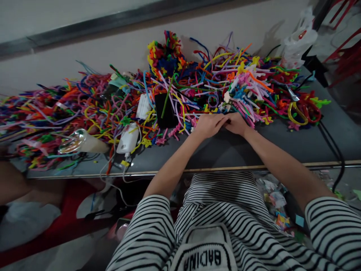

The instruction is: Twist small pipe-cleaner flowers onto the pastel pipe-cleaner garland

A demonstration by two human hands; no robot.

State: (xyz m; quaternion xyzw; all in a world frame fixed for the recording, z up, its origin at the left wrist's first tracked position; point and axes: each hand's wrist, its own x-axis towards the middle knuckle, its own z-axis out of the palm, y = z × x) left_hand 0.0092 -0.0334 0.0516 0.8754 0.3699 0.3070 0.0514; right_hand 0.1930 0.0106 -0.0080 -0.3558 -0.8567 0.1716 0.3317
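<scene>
Both hands meet at the near edge of a big heap of coloured pipe cleaners (197, 90) on a grey table (225, 150). My left hand (209, 125) is closed, its fingertips touching those of my right hand (236, 123), which is curled as well. Whatever sits between the fingers is hidden by the hands. Just beyond them lies a bunch of pink, white and blue pipe-cleaner flowers (242, 96). A black phone (164, 111) rests in the heap to the left of my left hand.
Scissors (296, 114) with yellow and red handles lie at the right. A white charging device (128, 139) with cables and a tipped plastic cup (94, 143) are at the left. A plastic bag (299, 43) stands at the back right. Another person's arm (12, 184) shows far left.
</scene>
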